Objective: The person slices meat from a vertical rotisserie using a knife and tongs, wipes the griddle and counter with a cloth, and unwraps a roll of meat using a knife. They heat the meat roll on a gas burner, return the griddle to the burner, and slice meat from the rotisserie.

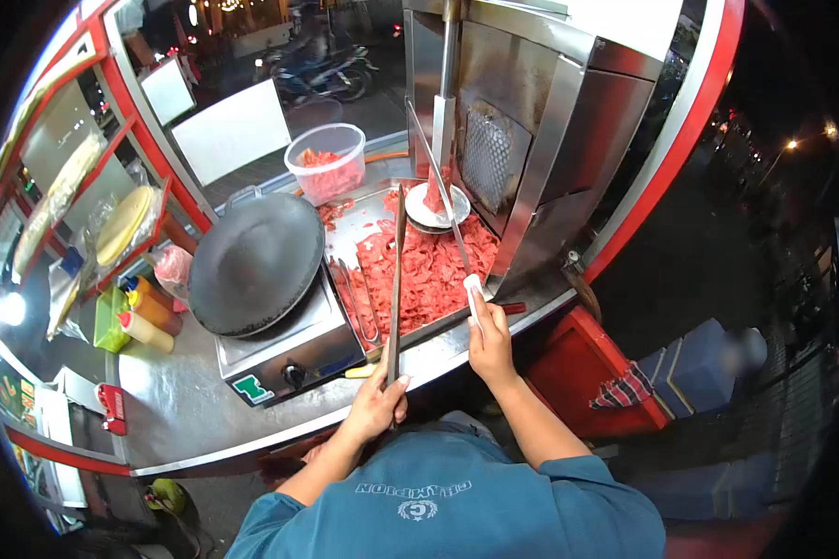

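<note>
My right hand (490, 343) grips the white handle of a long knife (449, 212), its thin blade slanting up and left across the spit. My left hand (377, 402) is closed around a long, narrow, dark metal bar (398, 270), held nearly upright; whether it is a sharpening steel or a second blade I cannot tell. Beyond both hands, a metal tray (347, 244) holds a heap of sliced reddish meat (429, 270). Tongs (356, 303) lie at the tray's left side. The vertical spit (444, 126) rises from a round white plate (431, 209) behind the knife.
A black pan (257, 265) sits on a gas stove (294, 352) at left. Behind the tray stands a clear tub (326, 154) of meat. Sauce bottles (149, 321) stand at far left. The steel grill housing (569, 158) rises at right. A red-framed counter edge (205, 456) runs in front.
</note>
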`<state>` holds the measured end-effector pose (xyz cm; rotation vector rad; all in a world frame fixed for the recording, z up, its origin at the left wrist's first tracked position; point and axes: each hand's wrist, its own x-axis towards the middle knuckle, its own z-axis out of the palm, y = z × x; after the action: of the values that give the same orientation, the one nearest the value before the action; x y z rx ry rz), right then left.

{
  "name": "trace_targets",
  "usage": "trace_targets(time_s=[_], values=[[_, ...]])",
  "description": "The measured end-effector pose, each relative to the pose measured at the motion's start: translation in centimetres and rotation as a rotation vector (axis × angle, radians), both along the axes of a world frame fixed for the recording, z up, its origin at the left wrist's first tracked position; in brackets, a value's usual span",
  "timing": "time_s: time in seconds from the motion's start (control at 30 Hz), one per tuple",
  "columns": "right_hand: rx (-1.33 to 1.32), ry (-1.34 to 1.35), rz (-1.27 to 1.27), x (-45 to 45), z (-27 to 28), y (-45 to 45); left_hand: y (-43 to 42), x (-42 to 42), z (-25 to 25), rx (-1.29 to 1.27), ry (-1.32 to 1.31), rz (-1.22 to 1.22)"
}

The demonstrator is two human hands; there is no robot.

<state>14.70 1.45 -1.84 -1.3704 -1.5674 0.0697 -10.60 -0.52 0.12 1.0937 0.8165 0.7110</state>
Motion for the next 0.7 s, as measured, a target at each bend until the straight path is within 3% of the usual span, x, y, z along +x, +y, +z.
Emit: trace_targets(time_s=[0.17,0.27,0.33,0.4,0.47,0.63,0.7], values=[[-0.018,-0.027,-0.004,0.8,-6.7,-7.4,0.3,0.2,0.8,0.016,-0.033,0.020],[-0.045,-0.027,0.004,1.0,-6.9,-7.3,0.4,0.5,0.2,0.087,0.026,0.004],[0.000,-0.107,-0.022,1.0,-4.3,-2.7,-0.1,0.8,0.6,0.070,0.076,0.006],[-0.033,-0.016,0.032,0.3,-1.1,1.0,-0.4,1.3,0.7,0.067,0.047,0.024],[-0.042,-0.038,0.028,0.5,-0.6,0.9,-0.6,1.6,1.2,0.074,0.047,0.021],[-0.088,-0.063,0.033,2.4,-8.5,-8.4,0.0,1.7,2.1,0.063,0.063,0.016],[-0.051,-0.074,0.051,2.6,-7.4,-7.2,0.1,1.8,2.7,0.075,0.096,0.020]])
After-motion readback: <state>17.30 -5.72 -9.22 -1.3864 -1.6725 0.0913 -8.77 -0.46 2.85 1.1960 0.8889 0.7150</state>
